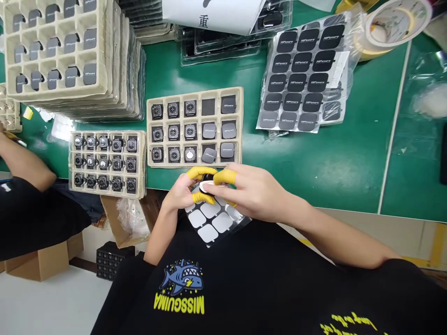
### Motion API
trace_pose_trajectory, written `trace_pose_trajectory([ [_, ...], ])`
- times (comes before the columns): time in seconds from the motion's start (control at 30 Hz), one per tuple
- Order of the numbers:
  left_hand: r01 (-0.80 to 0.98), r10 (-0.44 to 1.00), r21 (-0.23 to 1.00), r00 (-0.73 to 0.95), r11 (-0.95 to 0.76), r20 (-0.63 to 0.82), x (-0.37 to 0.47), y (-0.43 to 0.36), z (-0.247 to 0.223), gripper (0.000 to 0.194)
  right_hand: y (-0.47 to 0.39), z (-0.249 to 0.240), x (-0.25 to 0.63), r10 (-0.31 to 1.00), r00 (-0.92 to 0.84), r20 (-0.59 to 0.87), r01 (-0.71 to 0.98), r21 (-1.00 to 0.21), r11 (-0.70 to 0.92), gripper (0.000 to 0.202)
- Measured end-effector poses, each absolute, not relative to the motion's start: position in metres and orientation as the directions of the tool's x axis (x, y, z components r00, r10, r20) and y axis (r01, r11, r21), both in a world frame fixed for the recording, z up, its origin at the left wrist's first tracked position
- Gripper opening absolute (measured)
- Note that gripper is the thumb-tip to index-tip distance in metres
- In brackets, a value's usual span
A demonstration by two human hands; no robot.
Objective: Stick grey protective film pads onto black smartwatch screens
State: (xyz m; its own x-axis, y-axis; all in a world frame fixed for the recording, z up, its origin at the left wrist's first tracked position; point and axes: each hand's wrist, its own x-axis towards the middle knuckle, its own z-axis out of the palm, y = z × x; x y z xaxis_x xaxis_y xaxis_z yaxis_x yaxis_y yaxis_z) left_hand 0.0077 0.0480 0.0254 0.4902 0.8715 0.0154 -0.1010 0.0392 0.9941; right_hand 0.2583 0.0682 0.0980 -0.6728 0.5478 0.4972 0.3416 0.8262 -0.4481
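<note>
My left hand [185, 190], with yellow finger covers, is closed around a small black watch body [207, 177] above my lap, just off the table's front edge. My right hand [246, 188] is closed on the same piece from the other side, its thumb against a white round part [205, 187] on it. Fingers hide most of the watch. Beneath both hands hangs a sheet of pale rounded-square stickers [210, 208]; which fingers hold it is hidden. Beyond my hands lies a beige compartment tray [195, 166] with watch bodies and grey rounded-square pieces marked HiFuture.
A second tray of watches [143, 165] lies left, before a tall stack of trays [115, 60]. HiFuture sticker sheets [293, 83] and tape rolls [398, 23] are at back right. Another person's arm [26, 160] is at far left. A cardboard box [113, 223] stands below the table.
</note>
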Motion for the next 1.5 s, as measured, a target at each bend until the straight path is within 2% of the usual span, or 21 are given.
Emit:
trace_pose_trajectory([
  [0.07, -0.077, 0.875, 0.996, 0.485, 0.036, 0.006, 0.006, 0.047, 0.022, 0.081, 0.071, 0.096, 0.259, 0.498, -0.728, 0.471, 0.282, -0.457, 0.844, 0.033],
  [0.17, -0.068, 0.884, 0.997, 0.467, 0.049, -0.012, 0.005, 0.042, 0.02, 0.079, 0.077, 0.097, 0.276, 0.425, -0.814, 0.395, 0.165, -0.545, 0.822, 0.038],
  [0.23, -0.101, 0.899, 0.992, 0.438, 0.071, -0.02, 0.004, 0.039, 0.021, 0.077, 0.08, 0.1, 0.293, 0.424, -0.837, 0.346, 0.159, -0.588, 0.793, 0.04],
  [0.4, -0.164, 0.9, 0.983, 0.436, 0.082, -0.002, 0.006, 0.041, 0.027, 0.075, 0.08, 0.108, 0.311, 0.624, -0.679, 0.387, 0.277, -0.651, 0.706, 0.034],
  [0.47, -0.174, 0.896, 0.982, 0.444, 0.079, 0.007, 0.008, 0.043, 0.028, 0.072, 0.078, 0.109, 0.305, 0.655, -0.64, 0.402, 0.317, -0.638, 0.702, 0.034],
  [0.77, -0.129, 0.883, 0.989, 0.469, 0.078, -0.009, 0.009, 0.045, 0.024, 0.087, 0.075, 0.1, 0.27, 0.56, -0.665, 0.495, 0.307, -0.503, 0.808, 0.039],
  [0.87, -0.137, 0.883, 0.99, 0.467, 0.032, 0.036, 0.009, 0.046, 0.021, 0.084, 0.079, 0.095, 0.271, 0.515, -0.706, 0.487, 0.199, -0.561, 0.803, 0.04],
  [1.0, -0.158, 0.889, 0.987, 0.456, 0.038, 0.039, 0.007, 0.047, 0.025, 0.078, 0.083, 0.092, 0.288, 0.436, -0.808, 0.397, 0.069, -0.67, 0.739, 0.04],
  [1.07, -0.164, 0.895, 0.985, 0.444, 0.054, 0.025, 0.006, 0.046, 0.027, 0.077, 0.082, 0.092, 0.299, 0.47, -0.788, 0.398, 0.052, -0.718, 0.694, 0.035],
  [1.2, -0.162, 0.889, 0.983, 0.457, 0.08, 0.003, 0.007, 0.046, 0.029, 0.076, 0.078, 0.096, 0.309, 0.664, -0.616, 0.424, 0.135, -0.774, 0.619, 0.027],
  [1.3, -0.156, 0.881, 0.984, 0.472, 0.085, -0.001, 0.011, 0.048, 0.028, 0.076, 0.075, 0.1, 0.302, 0.695, -0.59, 0.412, 0.237, -0.734, 0.636, 0.03],
  [1.5, -0.127, 0.852, 0.991, 0.523, 0.046, 0.027, 0.014, 0.054, 0.026, 0.084, 0.076, 0.103, 0.276, 0.583, -0.683, 0.439, 0.334, -0.523, 0.784, 0.042],
])
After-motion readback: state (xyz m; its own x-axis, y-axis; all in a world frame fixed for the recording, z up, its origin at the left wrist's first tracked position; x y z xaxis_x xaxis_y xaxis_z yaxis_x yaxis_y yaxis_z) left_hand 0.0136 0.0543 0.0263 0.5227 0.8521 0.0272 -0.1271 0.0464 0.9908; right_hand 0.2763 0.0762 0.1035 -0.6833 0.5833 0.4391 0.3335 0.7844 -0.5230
